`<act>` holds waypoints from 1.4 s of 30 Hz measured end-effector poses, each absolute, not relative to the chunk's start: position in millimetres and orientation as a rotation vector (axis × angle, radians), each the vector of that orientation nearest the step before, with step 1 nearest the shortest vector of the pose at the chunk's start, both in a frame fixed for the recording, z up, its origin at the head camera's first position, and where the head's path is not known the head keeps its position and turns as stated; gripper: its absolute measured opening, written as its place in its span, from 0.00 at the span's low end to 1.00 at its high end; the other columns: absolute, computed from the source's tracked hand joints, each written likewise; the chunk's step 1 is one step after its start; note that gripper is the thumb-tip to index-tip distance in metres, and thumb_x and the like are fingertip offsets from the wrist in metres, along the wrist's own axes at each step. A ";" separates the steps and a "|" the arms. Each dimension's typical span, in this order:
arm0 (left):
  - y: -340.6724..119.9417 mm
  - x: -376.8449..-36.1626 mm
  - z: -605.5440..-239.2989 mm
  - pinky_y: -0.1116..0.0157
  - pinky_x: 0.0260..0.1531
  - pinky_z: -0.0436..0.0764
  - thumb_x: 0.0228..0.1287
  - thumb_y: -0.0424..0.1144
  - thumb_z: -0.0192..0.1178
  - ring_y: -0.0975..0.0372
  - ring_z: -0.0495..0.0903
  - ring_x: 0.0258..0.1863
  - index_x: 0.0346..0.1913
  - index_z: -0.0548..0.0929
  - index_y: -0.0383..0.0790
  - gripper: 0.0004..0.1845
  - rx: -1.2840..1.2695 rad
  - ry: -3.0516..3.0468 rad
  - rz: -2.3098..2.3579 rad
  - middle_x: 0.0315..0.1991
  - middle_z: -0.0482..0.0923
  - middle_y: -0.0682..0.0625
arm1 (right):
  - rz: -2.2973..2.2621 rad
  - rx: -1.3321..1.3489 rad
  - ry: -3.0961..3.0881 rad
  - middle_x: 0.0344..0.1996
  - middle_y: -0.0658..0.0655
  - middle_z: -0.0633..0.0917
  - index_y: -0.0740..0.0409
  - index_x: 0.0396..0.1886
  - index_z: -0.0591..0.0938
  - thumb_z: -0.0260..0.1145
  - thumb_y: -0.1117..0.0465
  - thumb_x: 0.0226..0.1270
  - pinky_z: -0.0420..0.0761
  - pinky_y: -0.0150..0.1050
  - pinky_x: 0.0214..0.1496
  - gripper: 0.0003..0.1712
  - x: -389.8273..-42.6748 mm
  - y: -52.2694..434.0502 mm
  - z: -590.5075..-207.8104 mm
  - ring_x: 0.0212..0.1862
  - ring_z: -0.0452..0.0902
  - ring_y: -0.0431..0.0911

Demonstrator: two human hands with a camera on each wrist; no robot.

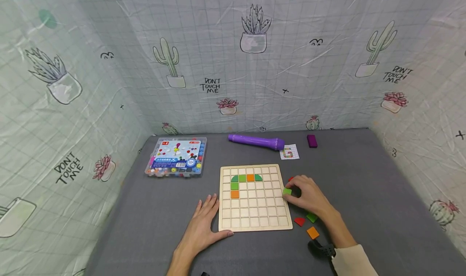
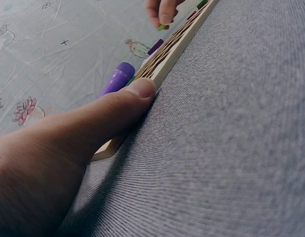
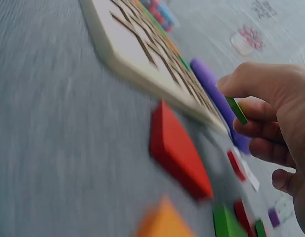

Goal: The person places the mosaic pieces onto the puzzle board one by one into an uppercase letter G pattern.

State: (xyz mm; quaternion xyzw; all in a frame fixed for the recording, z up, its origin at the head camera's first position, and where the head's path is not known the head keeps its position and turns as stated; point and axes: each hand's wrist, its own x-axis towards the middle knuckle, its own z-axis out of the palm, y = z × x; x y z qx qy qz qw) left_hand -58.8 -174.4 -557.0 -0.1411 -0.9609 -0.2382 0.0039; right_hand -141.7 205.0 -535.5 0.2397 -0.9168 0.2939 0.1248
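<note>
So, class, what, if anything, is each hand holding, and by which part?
The right hand pinches a green square by its edges. The left hand holds nothing, only touching the board.

Right hand (image 1: 307,193): bare; cream sleeve (image 1: 354,263), plain, at near right; black strap (image 1: 322,249), perforated, lies beside the sleeve's edge. Left hand (image 1: 202,226): bare; visible forearm (image 1: 183,255) uncovered.

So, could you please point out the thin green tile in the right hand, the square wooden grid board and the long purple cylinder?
Thin green tile (image 1: 287,191): head view, its visible face.
Square wooden grid board (image 1: 253,203): head view, a bare middle cell.
Long purple cylinder (image 1: 255,141): head view, its mid-shaft.
</note>
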 end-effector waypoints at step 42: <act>-175.2 -58.2 -557.4 0.50 0.82 0.50 0.49 0.79 0.61 0.54 0.54 0.80 0.77 0.64 0.41 0.60 -0.458 -3.006 -0.709 0.79 0.58 0.47 | 0.848 1.125 -2.589 0.31 0.43 0.83 0.48 0.36 0.88 0.76 0.50 0.55 0.79 0.37 0.45 0.11 -146.5 62.8 -541.6 0.36 0.74 0.37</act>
